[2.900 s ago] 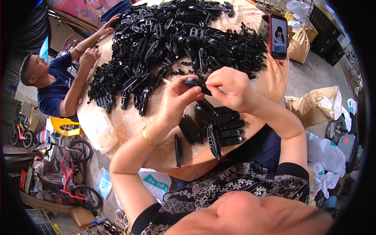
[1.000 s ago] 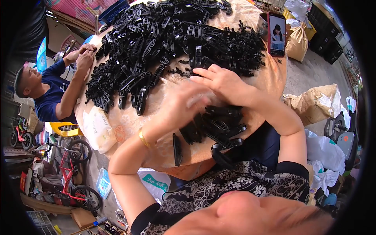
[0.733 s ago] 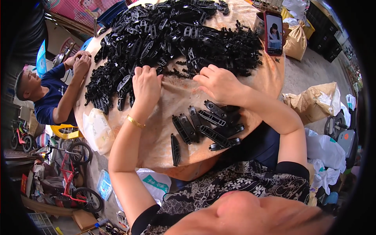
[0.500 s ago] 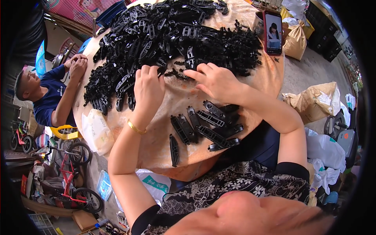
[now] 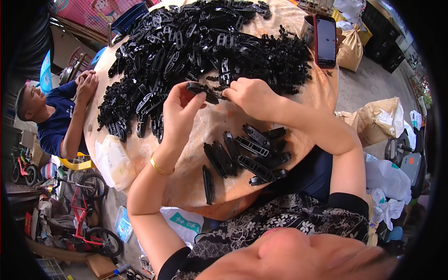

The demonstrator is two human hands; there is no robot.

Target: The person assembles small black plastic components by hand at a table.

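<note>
Fingertips of the left hand (image 5: 179, 109) pinch one end of a long black plastic piece (image 5: 201, 92), a closed grip on its left tip. The piece lies roughly level, its long axis running from that hand rightward toward the right hand (image 5: 252, 95), whose curled fingers meet the far end; whether they clamp it or only touch it cannot be told. Both hands hover just above the round counter (image 5: 219, 126), the piece bridging the small gap between them. Just beyond lies a large heap of black parts (image 5: 196, 42). Nearer the body, a small row of finished black pieces (image 5: 247, 154) rests on the counter. Another person (image 5: 56, 121) sits at the left edge.
</note>
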